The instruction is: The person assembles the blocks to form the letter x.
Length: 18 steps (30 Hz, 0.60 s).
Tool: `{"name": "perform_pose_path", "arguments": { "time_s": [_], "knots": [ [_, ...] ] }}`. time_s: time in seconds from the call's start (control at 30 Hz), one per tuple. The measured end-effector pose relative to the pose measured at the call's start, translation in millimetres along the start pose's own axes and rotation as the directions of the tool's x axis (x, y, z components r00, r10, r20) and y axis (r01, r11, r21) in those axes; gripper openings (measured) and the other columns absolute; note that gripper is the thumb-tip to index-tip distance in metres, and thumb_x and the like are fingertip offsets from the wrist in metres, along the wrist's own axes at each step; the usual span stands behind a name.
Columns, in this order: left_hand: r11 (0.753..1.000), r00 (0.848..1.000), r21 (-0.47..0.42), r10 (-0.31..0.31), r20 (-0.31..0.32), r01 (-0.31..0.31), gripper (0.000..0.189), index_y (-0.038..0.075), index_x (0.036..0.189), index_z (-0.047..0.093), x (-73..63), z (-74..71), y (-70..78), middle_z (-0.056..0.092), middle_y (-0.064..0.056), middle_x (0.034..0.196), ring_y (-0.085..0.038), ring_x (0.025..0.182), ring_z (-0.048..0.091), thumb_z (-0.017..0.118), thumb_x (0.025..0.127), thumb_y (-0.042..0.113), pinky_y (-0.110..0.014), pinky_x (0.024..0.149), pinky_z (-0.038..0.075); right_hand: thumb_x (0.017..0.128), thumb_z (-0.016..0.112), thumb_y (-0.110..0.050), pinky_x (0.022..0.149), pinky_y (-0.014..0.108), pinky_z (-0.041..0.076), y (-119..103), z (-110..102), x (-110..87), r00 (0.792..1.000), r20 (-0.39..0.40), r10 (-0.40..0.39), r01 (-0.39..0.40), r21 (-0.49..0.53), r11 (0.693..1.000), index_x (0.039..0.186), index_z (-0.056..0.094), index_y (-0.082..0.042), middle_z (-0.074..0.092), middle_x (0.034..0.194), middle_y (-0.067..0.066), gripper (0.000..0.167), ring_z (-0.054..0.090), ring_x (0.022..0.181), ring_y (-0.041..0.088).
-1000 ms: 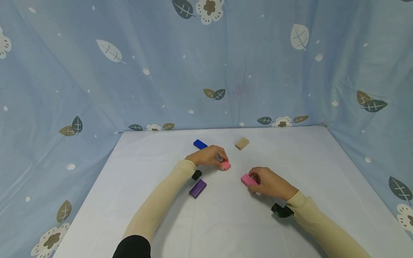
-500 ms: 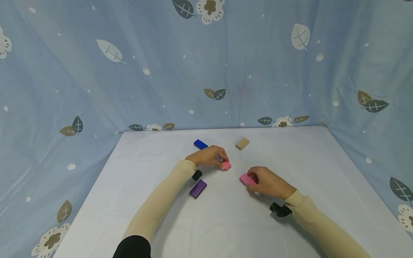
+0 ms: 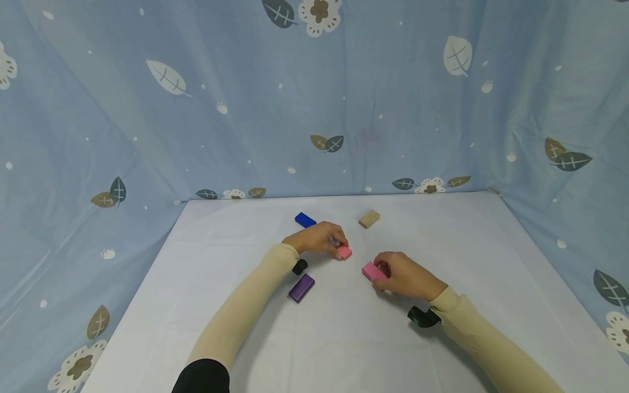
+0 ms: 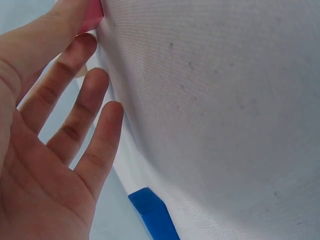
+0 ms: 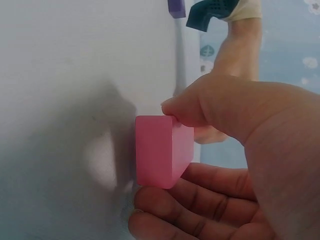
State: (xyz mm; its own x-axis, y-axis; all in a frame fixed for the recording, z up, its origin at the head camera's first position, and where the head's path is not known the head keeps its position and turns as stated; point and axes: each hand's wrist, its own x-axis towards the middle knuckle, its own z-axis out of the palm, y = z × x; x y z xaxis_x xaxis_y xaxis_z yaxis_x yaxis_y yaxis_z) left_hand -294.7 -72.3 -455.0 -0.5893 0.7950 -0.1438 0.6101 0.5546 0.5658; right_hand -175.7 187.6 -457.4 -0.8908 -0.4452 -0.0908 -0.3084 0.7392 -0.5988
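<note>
My left hand (image 3: 316,238) pinches a small coral-pink block (image 3: 345,252) at the middle of the white table; in the left wrist view only a corner of that block (image 4: 93,17) shows past the thumb, and the other fingers are spread. To its right, my right hand (image 3: 408,275) grips a pink rectangular block (image 3: 374,271) between thumb and fingers. The right wrist view shows this pink block (image 5: 155,150) close over the cloth, thumb on one side and fingertips on the other. A short gap separates the two pink blocks.
A blue block (image 3: 305,220) lies behind my left hand, and a plain wooden block (image 3: 369,219) farther right. Nearer, beside my left forearm, is a purple block (image 3: 301,288). A blue patterned curtain (image 3: 275,109) borders the white table (image 3: 344,349).
My right hand has slid slightly left and away from me with the pink block, nearing the coral-pink one. My left hand stays in place.
</note>
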Motion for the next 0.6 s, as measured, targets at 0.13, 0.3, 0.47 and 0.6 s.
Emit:
{"name": "perform_pose_path", "arguments": {
  "time_s": [0.13,0.3,0.47,0.6],
  "knots": [
    [1.000,1.000,0.004,-0.005,0.004,0.005,0.035,0.014,0.123,0.077,0.2,-0.5,0.3,0.072,0.001,0.122,-0.016,0.118,0.061,0.082,0.089,0.022,-0.036,0.110,0.048,0.086,0.082,-0.017,0.055,0.023,0.046,0.2,-1.2,1.3,1.000,-0.003,-0.010,0.010,0.009,1.000,0.108,0.069,0.000,0.060,0.074,-0.002,0.031,0.053,0.064,0.010],
    [1.000,1.000,0.019,-0.002,0.005,0.002,0.035,0.014,0.123,0.077,0.5,-0.7,-0.2,0.072,0.001,0.122,-0.016,0.119,0.061,0.082,0.089,0.023,-0.036,0.110,0.048,0.086,0.081,-0.017,0.055,0.022,0.046,-0.2,-1.9,2.3,1.000,-0.002,-0.011,0.012,0.013,1.000,0.108,0.069,0.000,0.060,0.074,-0.002,0.030,0.053,0.063,0.009],
    [1.000,1.000,0.018,0.016,0.006,-0.016,0.034,0.013,0.122,0.078,0.5,-0.6,-1.0,0.073,0.001,0.120,-0.016,0.117,0.062,0.083,0.089,0.021,-0.036,0.109,0.048,0.086,0.082,-0.017,0.055,0.022,0.046,-0.3,-1.8,3.4,1.000,-0.008,-0.017,0.018,0.003,1.000,0.107,0.069,0.000,0.060,0.074,-0.002,0.030,0.053,0.063,0.009],
    [1.000,1.000,0.013,0.022,0.009,-0.022,0.034,0.014,0.121,0.078,0.9,-0.6,-1.5,0.073,0.002,0.119,-0.015,0.115,0.062,0.083,0.089,0.021,-0.036,0.108,0.049,0.085,0.082,-0.017,0.056,0.022,0.047,-1.2,-1.8,4.7,1.000,-0.009,-0.023,0.023,0.005,1.000,0.107,0.069,0.000,0.060,0.075,-0.002,0.031,0.053,0.064,0.009]
  ]
}}
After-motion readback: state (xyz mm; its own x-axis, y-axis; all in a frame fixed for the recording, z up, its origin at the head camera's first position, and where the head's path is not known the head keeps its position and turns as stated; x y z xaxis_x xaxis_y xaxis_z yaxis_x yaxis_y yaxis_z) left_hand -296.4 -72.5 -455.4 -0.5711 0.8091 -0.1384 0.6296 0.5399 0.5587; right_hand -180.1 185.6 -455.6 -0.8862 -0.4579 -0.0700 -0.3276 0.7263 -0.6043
